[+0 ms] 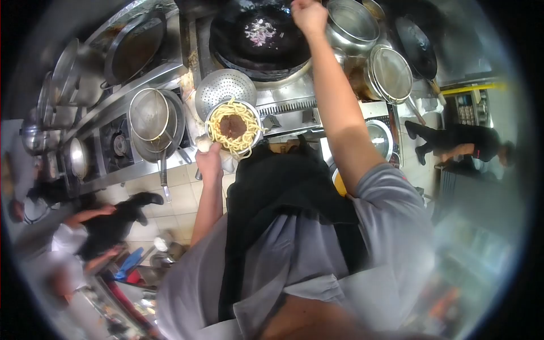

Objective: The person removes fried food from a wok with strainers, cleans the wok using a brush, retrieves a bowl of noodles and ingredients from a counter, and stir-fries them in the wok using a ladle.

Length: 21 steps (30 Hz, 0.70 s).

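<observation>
My left hand [209,160] is closed at the lower left rim of a bowl of thick yellow noodles [217,128] with a brown sauce or paste [232,127] in the middle. A white cloth [228,164] shows beside that hand. Just behind the bowl lies a round perforated strainer [225,90]. My right arm reaches far forward, and my right hand [310,18] is closed over the right edge of a large black wok [235,48]. Whatever its fingers hold, if anything, is hidden. Chopped purple-white onion pieces [260,32] lie in the wok.
Metal pots [353,24] and a mesh strainer [391,73] stand right of the wok. Another mesh strainer [149,114] rests on a pan at left, its handle overhanging the stove edge. One person [110,226] is at lower left, another [470,141] at right.
</observation>
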Motion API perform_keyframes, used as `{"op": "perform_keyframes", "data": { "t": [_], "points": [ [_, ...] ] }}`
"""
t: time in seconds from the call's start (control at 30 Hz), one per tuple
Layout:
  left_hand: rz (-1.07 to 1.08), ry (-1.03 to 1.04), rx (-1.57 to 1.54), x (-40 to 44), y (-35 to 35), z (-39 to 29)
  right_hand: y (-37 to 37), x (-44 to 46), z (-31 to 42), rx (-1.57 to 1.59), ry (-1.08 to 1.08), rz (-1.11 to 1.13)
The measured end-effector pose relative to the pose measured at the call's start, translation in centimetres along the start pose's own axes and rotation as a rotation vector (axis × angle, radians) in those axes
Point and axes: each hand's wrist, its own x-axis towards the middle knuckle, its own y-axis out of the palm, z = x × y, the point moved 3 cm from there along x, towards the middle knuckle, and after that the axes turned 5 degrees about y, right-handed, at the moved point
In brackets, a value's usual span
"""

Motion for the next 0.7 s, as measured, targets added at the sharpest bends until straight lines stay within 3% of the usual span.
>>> {"op": "perform_keyframes", "data": {
  "t": [0.03,0.07,0.17,0.23,0.3,0.33,0.4,0.43,0.5,0.6,0.67,0.7],
  "points": [
    [0.019,-0.008,-0.020,0.4,0.0,0.3,1.7,-0.9,-0.9,-0.024,0.088,0.123],
    [0.039,-0.018,-0.038,0.6,0.2,0.3,5.3,-1.7,-3.9,-0.183,-0.056,0.326],
    [0.032,-0.009,-0.031,1.2,1.7,-1.5,5.5,-1.3,-6.7,-0.164,-0.076,0.368],
    [0.037,0.000,-0.030,1.7,1.6,-1.4,-1.0,-3.9,-5.1,0.088,0.177,0.157],
    [0.040,-0.016,-0.029,1.9,2.1,-1.9,-4.6,-6.9,-4.6,0.066,0.154,0.213],
    [0.045,-0.015,-0.022,2.2,2.1,-1.9,-5.5,-8.7,-5.3,0.306,0.175,0.119],
    [0.068,0.019,0.007,3.5,2.1,-2.2,-7.0,-12.5,-8.6,0.491,0.255,0.011],
    [0.071,0.020,0.010,3.8,2.2,-2.2,-8.1,-14.7,-11.4,0.451,0.314,0.006],
    [0.056,0.129,-0.052,4.5,2.7,-2.6,-10.7,-19.8,-16.4,0.030,0.482,0.038],
    [0.076,0.043,-0.028,5.8,3.4,-3.6,-12.6,-27.7,-20.3,-0.387,0.767,0.117],
    [0.095,-0.004,0.021,7.2,3.8,-3.9,-11.3,-35.0,-27.2,-0.579,0.757,0.314],
    [0.101,0.032,-0.003,7.7,4.1,-3.8,-11.3,-36.3,-27.3,-0.560,0.821,0.535]
  ]
}}
